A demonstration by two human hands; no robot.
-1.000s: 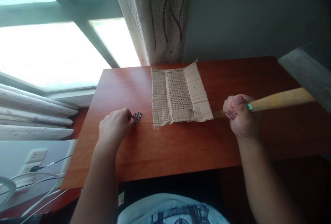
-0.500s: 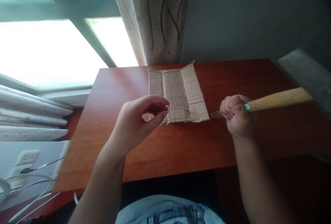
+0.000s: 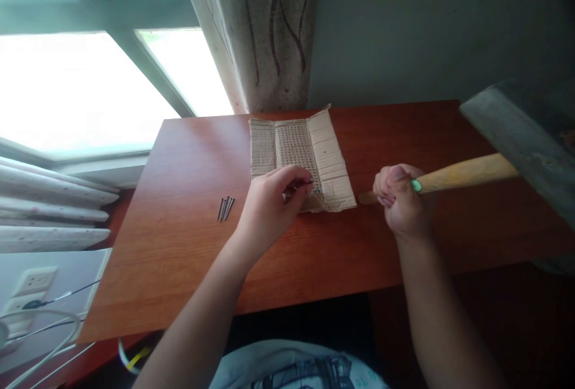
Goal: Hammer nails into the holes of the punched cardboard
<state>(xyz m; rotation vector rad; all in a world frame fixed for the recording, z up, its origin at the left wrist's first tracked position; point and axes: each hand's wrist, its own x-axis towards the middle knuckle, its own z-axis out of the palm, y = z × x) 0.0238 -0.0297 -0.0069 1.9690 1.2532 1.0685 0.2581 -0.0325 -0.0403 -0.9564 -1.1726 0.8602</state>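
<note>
My left hand (image 3: 278,200) is over the near part of a cardboard sheet (image 3: 339,167), its thumb and index finger pinched on a nail (image 3: 311,180) of which only a small dark end shows. Beneath the fingers, the middle panel of the cardboard is punched with rows of small holes. A small metallic bit near its lower edge is too small to make out. Off to the right, my right hand (image 3: 404,200) is wrapped round the wooden handle of a hammer (image 3: 471,173), whose large grey head rises toward the right edge. Several loose nails (image 3: 225,209) lie left of my left hand.
The brown wooden table (image 3: 179,269) stands against a wall and a window (image 3: 76,90). A patterned curtain (image 3: 269,36) hangs behind it. At lower left are a wall socket (image 3: 38,281) and cables (image 3: 49,371).
My left hand has moved right, farther over the holed cardboard, uncovering the loose nails on the table. My right hand keeps its hold on the hammer, whose head shows more now.
</note>
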